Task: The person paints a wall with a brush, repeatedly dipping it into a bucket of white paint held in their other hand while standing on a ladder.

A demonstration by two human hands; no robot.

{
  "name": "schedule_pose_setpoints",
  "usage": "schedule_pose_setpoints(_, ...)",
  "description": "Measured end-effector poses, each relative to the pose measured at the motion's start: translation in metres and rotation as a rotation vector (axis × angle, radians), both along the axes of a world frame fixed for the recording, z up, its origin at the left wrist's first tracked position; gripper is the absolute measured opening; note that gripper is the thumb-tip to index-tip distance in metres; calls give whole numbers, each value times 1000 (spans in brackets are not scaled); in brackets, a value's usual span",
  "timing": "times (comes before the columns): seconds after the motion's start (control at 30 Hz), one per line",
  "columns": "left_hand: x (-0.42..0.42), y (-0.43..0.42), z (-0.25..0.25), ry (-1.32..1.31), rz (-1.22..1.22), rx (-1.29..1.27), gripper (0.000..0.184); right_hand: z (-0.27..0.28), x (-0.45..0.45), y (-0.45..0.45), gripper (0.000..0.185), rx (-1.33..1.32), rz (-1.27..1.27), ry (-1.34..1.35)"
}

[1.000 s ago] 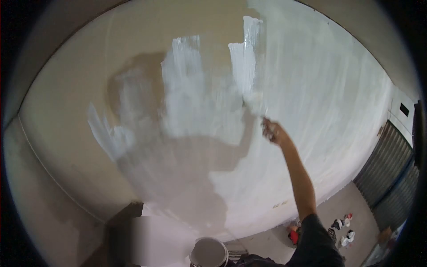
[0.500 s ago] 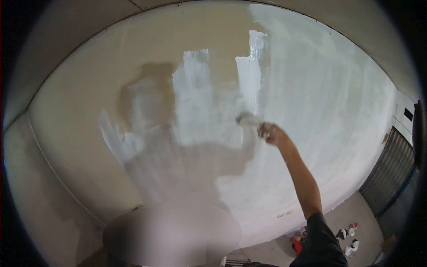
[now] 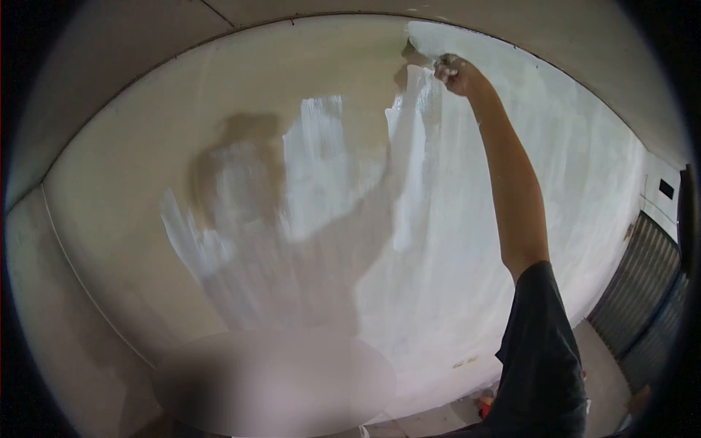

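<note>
High on the wall (image 3: 504, 182), close under the ceiling line, my right hand (image 3: 454, 74) is closed around a paintbrush (image 3: 418, 56). White paint is smeared over its fingers. The brush points left from my fist and is hard to tell from the shadow around it. Just below it a fresh, glossy strip of white paint (image 3: 410, 142) runs down the wall. To the left, uneven white patches (image 3: 315, 160) overlap the beige surface. On the right side the wall carries a wide, streaky whitish coat. My left hand is out of sight.
The ceiling (image 3: 314, 9) meets the wall just above my hand. A side wall (image 3: 66, 314) stands at left and a corrugated metal shutter (image 3: 639, 281) at right. A red object (image 3: 485, 405) lies on the floor below. A blurred oval hides the bottom left.
My right hand has risen with the paintbrush from the middle of the wall to near its top. My arm is now stretched upward, and its shadow has risen too.
</note>
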State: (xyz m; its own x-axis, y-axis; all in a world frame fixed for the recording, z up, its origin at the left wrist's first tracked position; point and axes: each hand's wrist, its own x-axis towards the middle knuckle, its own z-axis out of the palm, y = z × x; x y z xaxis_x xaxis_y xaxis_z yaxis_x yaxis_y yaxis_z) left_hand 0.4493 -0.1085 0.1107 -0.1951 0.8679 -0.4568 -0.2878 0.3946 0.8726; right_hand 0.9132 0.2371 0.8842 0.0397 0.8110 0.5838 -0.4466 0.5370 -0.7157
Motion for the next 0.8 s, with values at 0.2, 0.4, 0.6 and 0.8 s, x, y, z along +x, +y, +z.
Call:
schedule_pose_setpoints(0.2, 1, 5, 1, -3, -18, -2, 45, -110, 4, 0, 14, -262, 12, -107)
schedule_pose_setpoints(0.4, 3, 6, 3, -5, -25, 2, 44, -297, 1, -32, 18, -597, -33, -44)
schedule_pose_setpoints(0.6, 5, 1, 6, -8, -30, 13, 44, -457, -22, -49, 31, -839, 164, 50)
schedule_pose_setpoints(0.8, 2, -14, 11, -9, -25, 45, 44, -473, -52, -43, 22, -780, 72, 224)
